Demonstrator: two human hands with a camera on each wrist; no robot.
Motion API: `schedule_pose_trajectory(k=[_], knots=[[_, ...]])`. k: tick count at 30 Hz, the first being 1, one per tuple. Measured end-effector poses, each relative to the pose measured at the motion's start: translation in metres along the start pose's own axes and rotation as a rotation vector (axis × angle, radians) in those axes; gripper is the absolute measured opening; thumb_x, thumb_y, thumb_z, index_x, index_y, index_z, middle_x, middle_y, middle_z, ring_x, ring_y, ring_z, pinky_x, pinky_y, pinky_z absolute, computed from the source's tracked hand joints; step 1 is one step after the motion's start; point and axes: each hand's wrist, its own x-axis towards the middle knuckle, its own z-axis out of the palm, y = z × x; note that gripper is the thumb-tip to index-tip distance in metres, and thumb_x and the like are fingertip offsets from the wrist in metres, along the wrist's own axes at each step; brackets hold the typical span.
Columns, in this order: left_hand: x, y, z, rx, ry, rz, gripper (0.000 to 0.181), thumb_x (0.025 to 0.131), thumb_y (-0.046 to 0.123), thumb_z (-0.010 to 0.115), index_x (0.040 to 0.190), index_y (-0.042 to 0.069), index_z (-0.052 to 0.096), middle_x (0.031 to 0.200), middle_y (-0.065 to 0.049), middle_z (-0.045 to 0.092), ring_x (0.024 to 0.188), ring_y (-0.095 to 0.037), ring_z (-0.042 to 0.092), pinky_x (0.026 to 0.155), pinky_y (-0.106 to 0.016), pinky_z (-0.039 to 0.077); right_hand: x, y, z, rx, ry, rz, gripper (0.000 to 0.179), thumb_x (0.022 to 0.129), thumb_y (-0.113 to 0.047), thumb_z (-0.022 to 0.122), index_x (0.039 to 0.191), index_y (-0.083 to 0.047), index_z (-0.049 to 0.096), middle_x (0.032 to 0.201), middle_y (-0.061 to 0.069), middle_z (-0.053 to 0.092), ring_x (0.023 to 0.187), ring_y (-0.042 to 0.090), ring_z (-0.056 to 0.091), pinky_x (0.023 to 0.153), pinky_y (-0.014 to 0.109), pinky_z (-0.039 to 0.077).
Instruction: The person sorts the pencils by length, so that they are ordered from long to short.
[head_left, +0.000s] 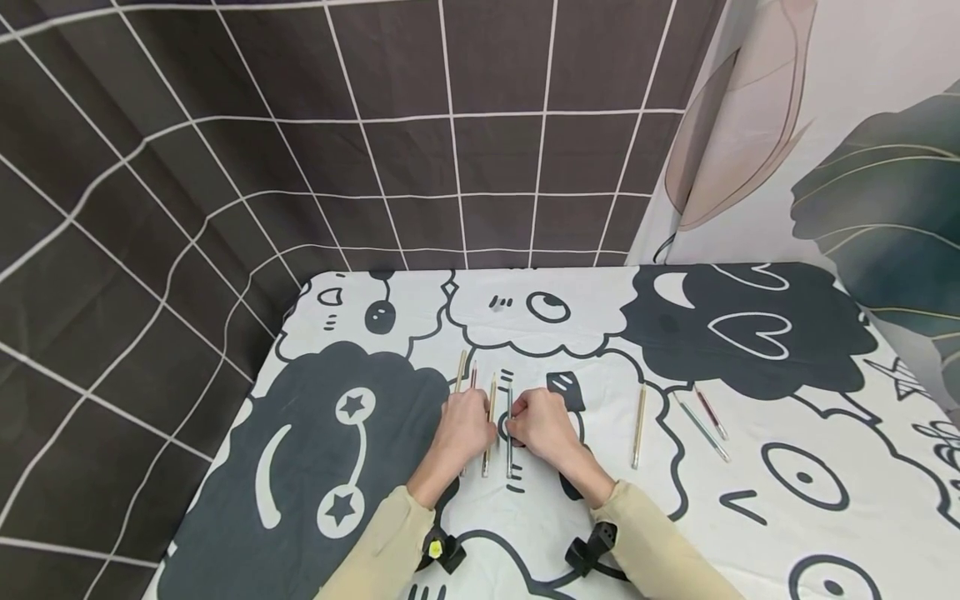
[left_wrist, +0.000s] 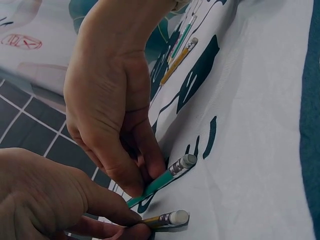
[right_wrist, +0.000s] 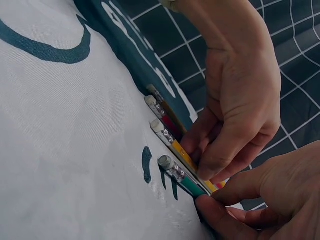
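My left hand (head_left: 467,423) pinches a yellow pencil (right_wrist: 176,146) between thumb and finger, its white eraser end toward me. Beside it, my right hand (head_left: 546,427) pinches a green pencil (left_wrist: 161,181), also eraser end toward me. Both pencils lie on the cloth, roughly parallel with a small gap. Left of these, partly hidden under my left hand, are a red pencil (right_wrist: 165,114) and another yellowish pencil (head_left: 461,372). In the right wrist view the row of erasers is slightly staggered.
Farther right on the patterned cloth (head_left: 540,525) lie a yellow pencil (head_left: 639,427), a green pencil (head_left: 702,428) and a red pencil (head_left: 711,412), the last two slanted. A dark gridded curtain (head_left: 405,158) hangs behind and to the left; a leaf-patterned curtain (head_left: 862,50) is at right.
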Motion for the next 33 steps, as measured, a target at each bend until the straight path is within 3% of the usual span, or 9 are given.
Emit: schedule_pose_trajectory(k=[33], knots=[[-0.0006,-0.0017,-0.0016,0.006,-0.002,0.014,0.018,0.072,-0.007,0.066,0.067,0.007,0.056,0.062,-0.004,0.054,0.056,-0.02,0.053,0.051,-0.033,0.044,0.0005,-0.0041,0.0028,0.042,-0.044,0.019,0.005,0.076,0.008,0.068,0.077,0.003,0.065,0.056,0.0,0.062,0.044,0.009,0.061,0.047,0.026,0.051]])
